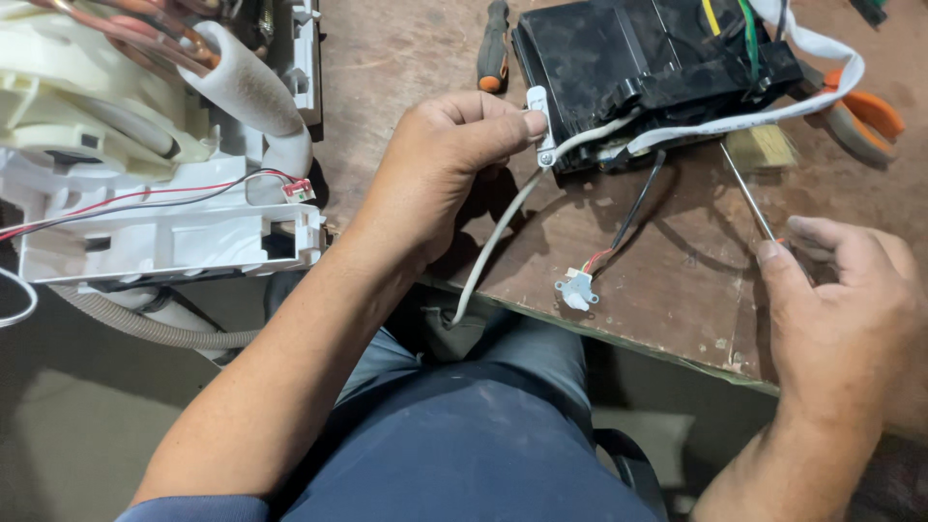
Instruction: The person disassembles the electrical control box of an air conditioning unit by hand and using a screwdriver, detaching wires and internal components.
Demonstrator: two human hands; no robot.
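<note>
- Worn brown workbench [677,280] fills the upper right of the view, scuffed and stained, with the seated person's blue trousers [464,425] below its near edge.
- Off to the left sits a big white plastic housing [145,222] with copper pipes, a foam-wrapped tube and thin red and black wires — well apart from the work in hand.
- On the bench lies a black plastic box [648,68], the thing being worked on, with a flat white ribbon cable [773,111] looping out of its right side.
- A grey round cable [493,242] runs from the box's near left corner down over the bench edge toward the lap.
- The left hand [445,164] is closed, thumb and forefinger pinching a small white clip [539,121] at that corner, where a screw head shows.
- The right hand [841,309] is curled around a screwdriver [749,198] — its thin shaft points up toward the box, tip clear of it.
- Judging by this, the clip screw is the step in hand; the next move would need the tip brought left onto that screw while the clip is held steady.
- Smaller bits: orange-handled pliers [865,111] at right, a spare screwdriver [493,48] behind, a small white plug [577,288] on red wires.
</note>
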